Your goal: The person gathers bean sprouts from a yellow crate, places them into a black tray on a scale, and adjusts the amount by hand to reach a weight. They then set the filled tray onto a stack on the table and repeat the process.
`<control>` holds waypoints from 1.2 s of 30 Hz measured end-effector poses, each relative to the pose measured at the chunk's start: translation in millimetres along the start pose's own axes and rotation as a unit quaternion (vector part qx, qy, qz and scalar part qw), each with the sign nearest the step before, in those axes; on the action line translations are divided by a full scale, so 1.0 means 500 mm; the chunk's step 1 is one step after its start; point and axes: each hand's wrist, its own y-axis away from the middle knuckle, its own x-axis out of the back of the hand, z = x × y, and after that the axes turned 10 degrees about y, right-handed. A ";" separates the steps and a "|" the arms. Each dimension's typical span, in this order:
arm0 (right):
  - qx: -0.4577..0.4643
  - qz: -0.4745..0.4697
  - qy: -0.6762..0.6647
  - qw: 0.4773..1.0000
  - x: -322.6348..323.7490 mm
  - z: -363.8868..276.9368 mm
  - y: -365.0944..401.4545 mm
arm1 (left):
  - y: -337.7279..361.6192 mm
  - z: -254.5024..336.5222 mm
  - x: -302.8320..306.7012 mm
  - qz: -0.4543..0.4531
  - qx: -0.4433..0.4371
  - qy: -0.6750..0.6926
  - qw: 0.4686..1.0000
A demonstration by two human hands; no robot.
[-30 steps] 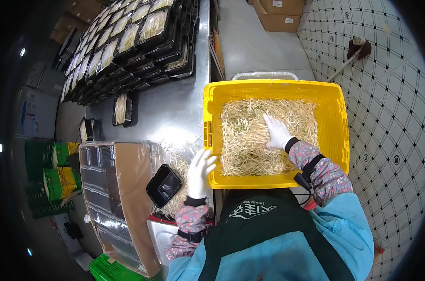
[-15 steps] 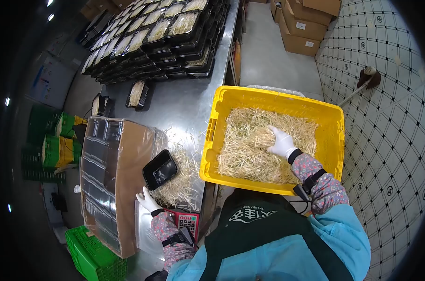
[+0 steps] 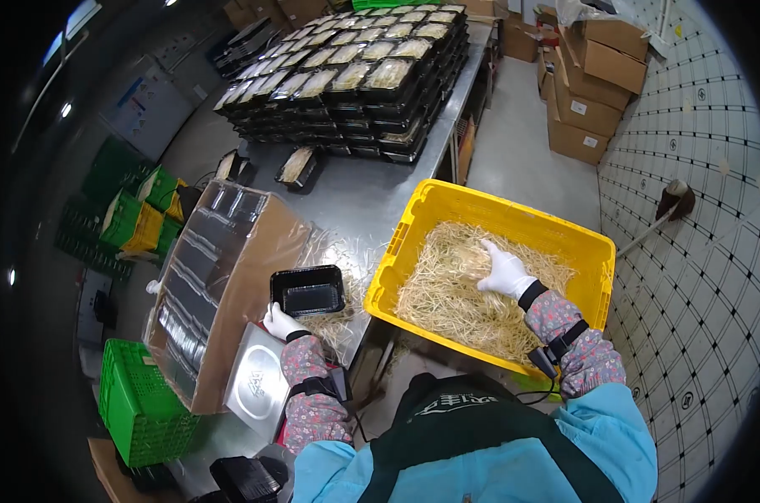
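Observation:
My left hand (image 3: 281,322), in a white glove, grips the near left corner of an empty black plastic tray (image 3: 308,291) beside the cardboard box. My right hand (image 3: 506,270), gloved too, is inside the yellow crate (image 3: 599,251), its fingers curled round a clump of pale sprouts (image 3: 447,285). More sprouts lie loose on the metal table (image 3: 346,197), partly under the tray. Just below my left hand is the round steel plate of a scale (image 3: 258,379).
An open cardboard box (image 3: 258,260) of stacked black trays stands at the left. Filled trays (image 3: 346,75) are piled at the table's far end. A green crate (image 3: 137,402) is at the lower left, brown cartons (image 3: 594,92) at the upper right.
The black tray has turned more level, and my left hand now holds its corner. My right hand remains in the sprouts. The view has shifted, showing more of the scale.

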 end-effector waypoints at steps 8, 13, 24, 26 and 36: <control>0.215 0.001 0.145 0.966 0.014 -0.322 -0.063 | 0.339 0.347 -0.107 -0.322 -0.489 -0.231 0.777; 0.388 0.082 0.115 0.911 -0.083 -0.587 -0.068 | 0.305 0.317 0.000 -0.367 -0.417 -0.337 0.760; 0.713 0.061 0.166 0.678 -0.407 -1.038 0.018 | 0.018 0.324 0.449 -0.179 -0.069 -0.288 0.938; 0.710 0.052 0.149 0.687 -0.422 -1.064 0.043 | -0.028 0.356 0.469 -0.202 -0.290 -0.409 0.841; 0.730 -0.121 0.062 0.669 -0.373 -1.058 -0.053 | -0.058 0.339 0.465 -0.264 -0.215 -0.480 0.809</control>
